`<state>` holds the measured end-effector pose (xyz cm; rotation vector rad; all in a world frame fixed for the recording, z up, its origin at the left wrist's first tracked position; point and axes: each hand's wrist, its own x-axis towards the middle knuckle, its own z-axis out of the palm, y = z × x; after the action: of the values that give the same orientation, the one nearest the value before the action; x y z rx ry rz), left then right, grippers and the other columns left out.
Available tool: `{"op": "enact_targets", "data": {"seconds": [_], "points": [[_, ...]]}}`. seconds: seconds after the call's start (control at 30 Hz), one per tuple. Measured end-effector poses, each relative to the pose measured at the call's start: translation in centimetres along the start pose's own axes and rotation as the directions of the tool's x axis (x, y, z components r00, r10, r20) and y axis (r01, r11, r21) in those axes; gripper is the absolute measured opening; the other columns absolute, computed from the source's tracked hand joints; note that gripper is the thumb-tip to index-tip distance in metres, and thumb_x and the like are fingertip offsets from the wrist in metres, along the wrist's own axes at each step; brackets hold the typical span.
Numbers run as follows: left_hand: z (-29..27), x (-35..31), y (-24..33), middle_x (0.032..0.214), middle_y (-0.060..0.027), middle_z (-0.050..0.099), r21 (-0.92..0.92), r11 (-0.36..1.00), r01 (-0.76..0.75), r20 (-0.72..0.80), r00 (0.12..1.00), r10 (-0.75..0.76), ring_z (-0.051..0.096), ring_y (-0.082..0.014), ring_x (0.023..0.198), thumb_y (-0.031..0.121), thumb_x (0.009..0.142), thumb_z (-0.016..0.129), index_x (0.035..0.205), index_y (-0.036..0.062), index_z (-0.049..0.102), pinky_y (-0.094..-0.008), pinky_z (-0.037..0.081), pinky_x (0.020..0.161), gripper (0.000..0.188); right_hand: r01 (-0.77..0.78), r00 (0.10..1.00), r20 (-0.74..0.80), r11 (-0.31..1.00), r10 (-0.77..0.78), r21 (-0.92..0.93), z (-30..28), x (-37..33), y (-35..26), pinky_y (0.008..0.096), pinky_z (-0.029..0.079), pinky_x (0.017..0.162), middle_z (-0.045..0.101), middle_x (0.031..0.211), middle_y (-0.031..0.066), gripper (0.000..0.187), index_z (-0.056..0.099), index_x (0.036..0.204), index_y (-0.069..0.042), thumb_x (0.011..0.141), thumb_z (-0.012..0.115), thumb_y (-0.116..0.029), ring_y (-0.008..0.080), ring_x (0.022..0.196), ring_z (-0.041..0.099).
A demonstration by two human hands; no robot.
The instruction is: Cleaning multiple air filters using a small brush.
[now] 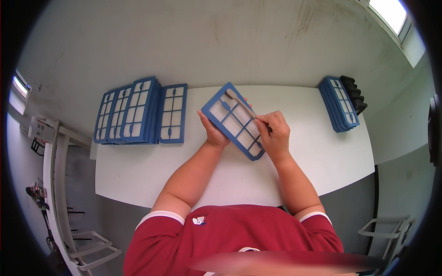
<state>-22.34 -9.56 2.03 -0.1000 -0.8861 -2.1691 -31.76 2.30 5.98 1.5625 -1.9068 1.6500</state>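
A blue-framed air filter with white pleated panels is held tilted above the table. My left hand grips it along its left edge, thumb at the side and fingertips showing past the far right edge. In my right hand the fingers are pinched round the end of a slim grey-beige brush-like tool. Its wider, rounded end lies over the upper part of the filter; whether it touches the panel, I cannot tell. The right hand is close against the filter's right edge.
Stacks of blue-framed filters stand at the table's left, with a single-looking filter beside them. Another stack sits at the right, next to black ridged parts. The white table meets a wall behind. White-framed seats flank it.
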Motion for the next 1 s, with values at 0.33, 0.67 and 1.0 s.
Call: {"op": "enact_targets", "data": {"seconds": [0.33,0.67,1.0], "points": [[-0.3,0.6,0.5,0.119,-0.0128,0.052,0.004,1.000,-0.001,-0.260,0.966,0.002,0.053,-0.0283,0.107,0.082,0.075,0.017,0.126,0.0097,0.043,-0.0404,0.044,0.092,0.092,-0.074,0.996,-0.048,0.997,0.075,0.006,-0.4,-0.3,0.8,0.0267,0.047,0.055,0.055,0.080,0.0083,0.012,0.063,0.085,-0.001,0.075,0.068,-0.001,0.0181,0.066,0.057],[-1.8,1.6,1.5,0.107,-0.0048,0.056,0.073,0.988,0.140,-0.608,0.791,-0.067,0.052,-0.0172,0.095,0.080,0.078,0.023,0.115,0.0122,0.047,-0.0317,0.042,0.081,0.081,0.166,0.947,0.316,0.928,-0.055,-0.335,-0.3,-1.1,0.6,0.0319,0.048,0.060,0.058,0.084,0.0058,0.048,0.058,0.105,-0.008,0.063,0.078,-0.017,0.0238,0.071,0.056],[-0.6,1.6,2.1,0.134,-0.0126,0.042,0.024,0.971,0.237,-0.478,0.856,-0.197,0.042,-0.0252,0.123,0.075,0.082,0.010,0.135,0.0113,0.036,-0.0370,0.039,0.098,0.087,-0.781,0.614,0.510,0.369,0.602,0.505,-1.5,-1.5,4.4,0.0247,0.049,0.073,0.063,0.093,0.0081,0.035,0.056,0.113,0.007,0.087,0.061,-0.016,0.0112,0.078,0.059]]}}
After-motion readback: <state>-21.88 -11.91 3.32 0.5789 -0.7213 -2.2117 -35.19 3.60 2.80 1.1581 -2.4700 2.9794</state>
